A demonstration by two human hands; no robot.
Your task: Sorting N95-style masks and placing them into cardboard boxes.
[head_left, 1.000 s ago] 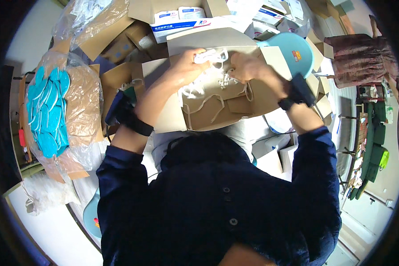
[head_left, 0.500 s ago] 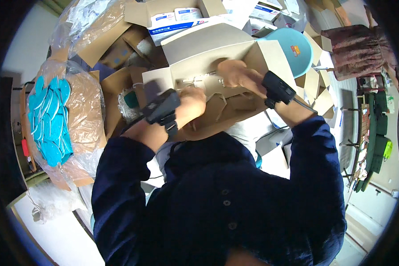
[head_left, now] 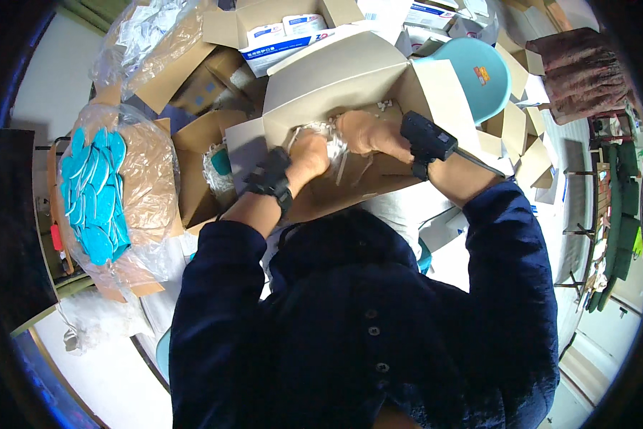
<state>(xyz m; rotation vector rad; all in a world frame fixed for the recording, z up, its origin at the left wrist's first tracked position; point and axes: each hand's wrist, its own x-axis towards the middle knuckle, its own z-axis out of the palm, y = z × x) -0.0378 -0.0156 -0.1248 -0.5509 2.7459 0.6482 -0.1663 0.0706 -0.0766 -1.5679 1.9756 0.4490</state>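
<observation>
Reaching down into an open cardboard box (head_left: 339, 61), the person in dark navy sleeves has both hands low inside it, seen from the head camera. The box is right in front of the torso, its pale flaps spread outward. The left hand (head_left: 308, 156) is on the left side of the interior, knuckles up and fingers bent; their tips are hidden, so whether they are closed around anything cannot be told. The right hand (head_left: 364, 132) comes in from the other side, turned toward the left one, its fingers also curled; its grip cannot be made out either. A tangled bunch of white cords (head_left: 323, 130) is in the box, beside and between the two hands, slightly blurred. Several small white pieces (head_left: 384, 106) lie near the back wall, beyond the right hand. Each wrist carries a strapped black device, the left one (head_left: 268, 174) and the right one (head_left: 429, 136).

To the left, a bag-lined carton (head_left: 148, 179) holds a heap of teal oval pads (head_left: 96, 193). Between it and the box, a smaller carton (head_left: 189, 187) contains white material and a green item (head_left: 221, 161). Behind the box are a carton of white packets (head_left: 282, 46) and a light-blue plastic seat or basin (head_left: 472, 79).
</observation>
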